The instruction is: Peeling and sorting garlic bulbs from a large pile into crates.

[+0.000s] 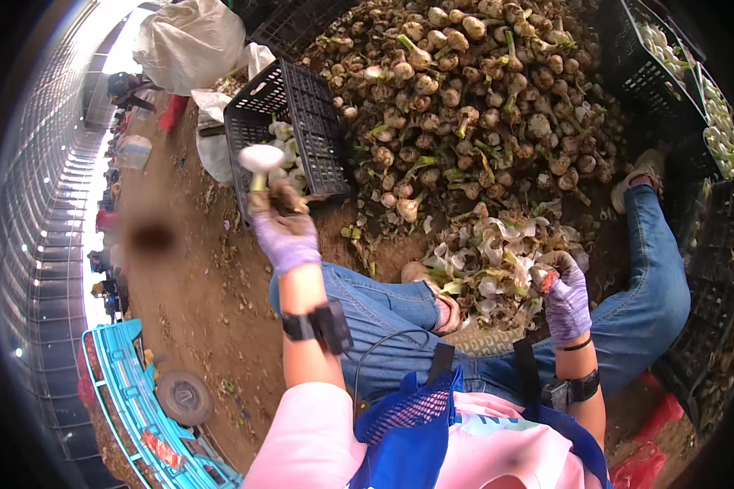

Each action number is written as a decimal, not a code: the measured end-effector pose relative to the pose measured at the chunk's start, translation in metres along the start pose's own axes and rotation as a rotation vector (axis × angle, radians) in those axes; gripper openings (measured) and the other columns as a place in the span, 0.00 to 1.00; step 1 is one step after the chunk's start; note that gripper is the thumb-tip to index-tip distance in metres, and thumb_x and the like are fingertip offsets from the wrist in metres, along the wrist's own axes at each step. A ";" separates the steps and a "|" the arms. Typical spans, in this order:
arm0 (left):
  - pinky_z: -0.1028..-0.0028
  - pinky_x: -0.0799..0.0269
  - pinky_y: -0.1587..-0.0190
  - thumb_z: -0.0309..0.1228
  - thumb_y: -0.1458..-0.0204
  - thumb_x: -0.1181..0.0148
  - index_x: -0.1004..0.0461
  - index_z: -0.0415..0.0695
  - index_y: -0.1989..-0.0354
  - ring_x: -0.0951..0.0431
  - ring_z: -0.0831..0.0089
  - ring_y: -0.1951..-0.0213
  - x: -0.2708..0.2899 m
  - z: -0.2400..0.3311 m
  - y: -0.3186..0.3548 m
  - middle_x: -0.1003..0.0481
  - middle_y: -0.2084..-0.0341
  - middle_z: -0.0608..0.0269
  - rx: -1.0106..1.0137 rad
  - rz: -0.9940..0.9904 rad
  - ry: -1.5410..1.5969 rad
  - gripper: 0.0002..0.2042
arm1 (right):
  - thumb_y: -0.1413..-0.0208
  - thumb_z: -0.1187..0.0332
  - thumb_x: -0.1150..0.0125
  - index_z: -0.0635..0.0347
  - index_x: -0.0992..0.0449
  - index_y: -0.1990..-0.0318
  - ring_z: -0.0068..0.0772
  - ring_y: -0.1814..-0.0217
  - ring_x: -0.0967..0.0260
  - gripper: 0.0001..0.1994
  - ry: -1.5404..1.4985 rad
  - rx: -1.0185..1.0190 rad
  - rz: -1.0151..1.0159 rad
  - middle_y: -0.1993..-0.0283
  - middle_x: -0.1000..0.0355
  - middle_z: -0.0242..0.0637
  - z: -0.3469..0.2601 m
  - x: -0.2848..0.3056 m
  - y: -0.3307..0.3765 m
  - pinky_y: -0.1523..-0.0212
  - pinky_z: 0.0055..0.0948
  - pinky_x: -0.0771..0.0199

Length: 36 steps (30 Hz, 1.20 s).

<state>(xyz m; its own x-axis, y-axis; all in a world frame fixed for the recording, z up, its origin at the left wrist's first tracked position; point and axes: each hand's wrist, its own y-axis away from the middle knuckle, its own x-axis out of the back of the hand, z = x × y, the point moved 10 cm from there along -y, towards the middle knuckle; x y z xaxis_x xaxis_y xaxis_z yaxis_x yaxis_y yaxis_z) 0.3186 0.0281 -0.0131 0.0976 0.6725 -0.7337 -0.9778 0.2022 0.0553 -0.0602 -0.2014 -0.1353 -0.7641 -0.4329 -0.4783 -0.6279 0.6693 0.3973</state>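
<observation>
A peeled white garlic bulb [261, 157] with a short green stem is at the fingertips of my left hand [284, 224], which wears a soiled purple glove. The fingers meet the stem, and the bulb is slightly blurred. Both are over the near side of a black plastic crate [322, 151], where several white bulbs [284, 134] lie. My right hand [567, 297], gloved the same way, is closed in front of my right knee. A small orange-red bit shows at its fingers; the rest of what it holds is hidden. Beneath it spreads a heap of papery garlic skins [497, 253].
Ahead lies a large pile of unpeeled, dirty garlic [473, 90]. Black crates filled with white bulbs [665, 53] stand at the far right. A white sack [189, 45] rests behind the left crate. A turquoise cart [126, 383] with a wheel stands at lower left.
</observation>
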 end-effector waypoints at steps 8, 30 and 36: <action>0.71 0.37 0.76 0.27 0.54 0.46 0.30 0.44 0.76 0.36 0.73 0.77 0.092 -0.194 -0.033 0.33 0.81 0.68 0.177 -0.419 -1.116 0.02 | 0.48 0.69 0.49 0.62 0.27 0.59 0.22 0.64 0.33 0.10 0.675 0.140 -0.003 0.66 0.29 0.30 0.012 0.023 -0.014 0.63 0.23 0.31; 0.71 0.25 0.66 0.29 0.58 0.34 0.47 0.41 0.43 0.24 0.70 0.65 0.004 -0.256 0.135 0.28 0.64 0.57 1.114 -0.619 -0.611 0.34 | 0.43 0.71 0.55 0.52 0.29 0.56 0.10 0.82 0.48 0.10 0.106 -0.050 -0.049 0.78 0.39 0.20 -0.013 -0.026 0.013 0.83 0.13 0.46; 0.72 0.28 0.55 0.27 0.65 0.28 0.46 0.34 0.46 0.27 0.71 0.59 -0.065 -0.207 0.197 0.29 0.59 0.53 0.719 -0.850 -0.749 0.38 | 0.43 0.71 0.50 0.57 0.29 0.57 0.16 0.73 0.39 0.08 0.098 0.205 -0.080 0.70 0.33 0.27 -0.046 -0.039 0.040 0.74 0.18 0.34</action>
<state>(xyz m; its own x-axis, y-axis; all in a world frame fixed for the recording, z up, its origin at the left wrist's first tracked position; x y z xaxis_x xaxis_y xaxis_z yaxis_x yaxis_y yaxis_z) 0.0816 -0.1232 -0.0950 0.9253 0.3307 -0.1856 -0.2724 0.9201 0.2814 -0.0628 -0.1855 -0.0646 -0.7300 -0.5392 -0.4199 -0.6514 0.7348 0.1890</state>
